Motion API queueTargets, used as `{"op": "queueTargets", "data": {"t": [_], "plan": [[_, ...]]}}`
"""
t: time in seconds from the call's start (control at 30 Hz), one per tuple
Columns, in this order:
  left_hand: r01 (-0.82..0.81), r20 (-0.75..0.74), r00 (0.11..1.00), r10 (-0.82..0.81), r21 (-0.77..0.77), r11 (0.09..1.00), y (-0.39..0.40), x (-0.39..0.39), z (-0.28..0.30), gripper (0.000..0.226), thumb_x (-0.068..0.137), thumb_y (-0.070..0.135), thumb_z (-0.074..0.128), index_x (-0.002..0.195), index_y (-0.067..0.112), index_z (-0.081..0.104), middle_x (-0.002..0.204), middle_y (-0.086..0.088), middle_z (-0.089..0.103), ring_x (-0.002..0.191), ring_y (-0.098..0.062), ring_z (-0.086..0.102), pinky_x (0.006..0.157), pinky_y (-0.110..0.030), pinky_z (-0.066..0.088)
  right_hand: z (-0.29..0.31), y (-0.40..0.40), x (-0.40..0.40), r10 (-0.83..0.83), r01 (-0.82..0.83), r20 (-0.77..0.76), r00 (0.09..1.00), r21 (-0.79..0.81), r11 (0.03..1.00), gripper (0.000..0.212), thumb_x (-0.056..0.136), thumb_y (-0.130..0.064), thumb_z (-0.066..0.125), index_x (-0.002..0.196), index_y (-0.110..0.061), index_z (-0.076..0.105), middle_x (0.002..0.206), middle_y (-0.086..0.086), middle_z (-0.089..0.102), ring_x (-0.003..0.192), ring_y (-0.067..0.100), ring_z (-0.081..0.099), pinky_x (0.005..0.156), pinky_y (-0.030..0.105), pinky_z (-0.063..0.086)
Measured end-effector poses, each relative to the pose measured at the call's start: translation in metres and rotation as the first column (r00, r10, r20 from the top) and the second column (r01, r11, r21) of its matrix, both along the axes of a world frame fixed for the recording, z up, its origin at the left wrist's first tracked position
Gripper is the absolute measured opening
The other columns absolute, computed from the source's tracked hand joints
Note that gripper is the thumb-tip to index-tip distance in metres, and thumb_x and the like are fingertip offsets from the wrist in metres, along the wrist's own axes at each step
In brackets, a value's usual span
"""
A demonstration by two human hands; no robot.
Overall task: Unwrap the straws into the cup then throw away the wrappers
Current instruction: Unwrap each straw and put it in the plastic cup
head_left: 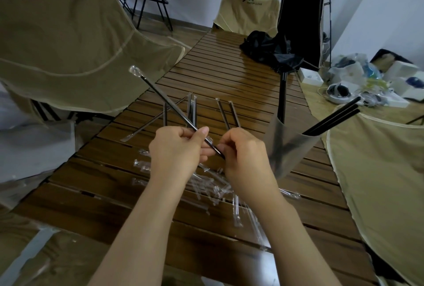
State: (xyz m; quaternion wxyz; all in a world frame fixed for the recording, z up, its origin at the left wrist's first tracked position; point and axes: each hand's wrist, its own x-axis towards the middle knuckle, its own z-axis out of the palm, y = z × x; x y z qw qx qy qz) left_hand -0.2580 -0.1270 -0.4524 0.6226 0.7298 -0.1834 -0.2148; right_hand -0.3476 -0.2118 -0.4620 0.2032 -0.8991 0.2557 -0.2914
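At the frame's centre my left hand (pixel 176 148) grips the wrapped straw (pixel 169 104) while my right hand (pixel 243 155) pinches its bare lower tip, so I should pull straight, then drop it into the cup (pixel 286 148) at right.

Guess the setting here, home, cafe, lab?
Probably an indoor room staged as a campsite, maybe for recording. A slatted wooden table stands among tan folding camp chairs, with boxes and bags piled on the floor by plain white walls.
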Motion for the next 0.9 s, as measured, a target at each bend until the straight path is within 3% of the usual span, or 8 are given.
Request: {"op": "queueTargets", "data": {"t": [0.23, 0.43, 0.6, 0.77, 0.9], "plan": [[0.064, 0.068, 0.996, -0.066, 0.032, 0.997, -0.001, -0.002, 0.003, 0.019, 0.093, 0.023, 0.063, 0.101, 0.007, 0.067, 0.076, -0.002, 0.075, 0.067, -0.008, 0.073, 0.072, -0.03, 0.061, -0.006, 0.002, 0.001, -0.09, 0.09, 0.01, 0.996, 0.007, 0.996, 0.026, 0.084, 0.005, 0.058, 0.078, -0.019, 0.047, 0.081, -0.007, 0.048, 0.068, 0.002, 0.043, 0.058, 0.013, 0.034], [-0.05, -0.022, 0.998, 0.051, 0.022, 0.999, -0.004, -0.004, 0.003, 0.02, 0.09, 0.029, 0.066, 0.086, 0.01, 0.069, 0.068, 0.0, 0.074, 0.064, -0.01, 0.073, 0.077, -0.037, 0.061, -0.006, 0.008, 0.0, -0.028, 0.038, 0.1, 0.995, -0.095, 0.995, 0.034, 0.073, 0.01, 0.058, 0.079, -0.02, 0.042, 0.083, -0.002, 0.046, 0.072, 0.015, 0.045, 0.059, 0.017, 0.033], [-0.06, -0.096, 0.994, 0.059, -0.001, 0.998, -0.004, -0.002, 0.005, 0.022, 0.091, 0.027, 0.065, 0.089, 0.005, 0.069, 0.07, -0.003, 0.074, 0.061, -0.01, 0.073, 0.063, -0.026, 0.057, -0.009, 0.009, 0.001, -0.021, 0.039, 0.119, 0.993, -0.148, 0.988, 0.037, 0.072, 0.01, 0.057, 0.081, -0.021, 0.039, 0.085, -0.002, 0.044, 0.074, 0.013, 0.042, 0.06, 0.015, 0.029], [-0.135, -0.192, 0.974, 0.122, -0.055, 0.989, -0.001, -0.001, 0.005, 0.018, 0.093, 0.021, 0.064, 0.08, 0.008, 0.064, 0.058, 0.001, 0.071, 0.056, -0.011, 0.071, 0.056, -0.023, 0.056, 0.0, 0.014, -0.001, 0.048, -0.006, 0.187, 0.981, -0.217, 0.976, 0.021, 0.076, -0.003, 0.041, 0.084, -0.022, 0.037, 0.087, -0.001, 0.043, 0.077, 0.012, 0.041, 0.063, 0.014, 0.03], [-0.13, -0.078, 0.989, 0.127, -0.038, 0.991, 0.002, 0.003, 0.008, 0.016, 0.095, 0.018, 0.061, 0.084, 0.008, 0.064, 0.055, 0.001, 0.068, 0.05, -0.007, 0.068, 0.054, -0.018, 0.055, -0.005, 0.011, 0.002, 0.049, -0.037, 0.083, 0.995, -0.14, 0.989, 0.026, 0.081, 0.001, 0.054, 0.083, -0.021, 0.042, 0.088, -0.004, 0.047, 0.074, 0.01, 0.046, 0.062, 0.013, 0.035]]}}
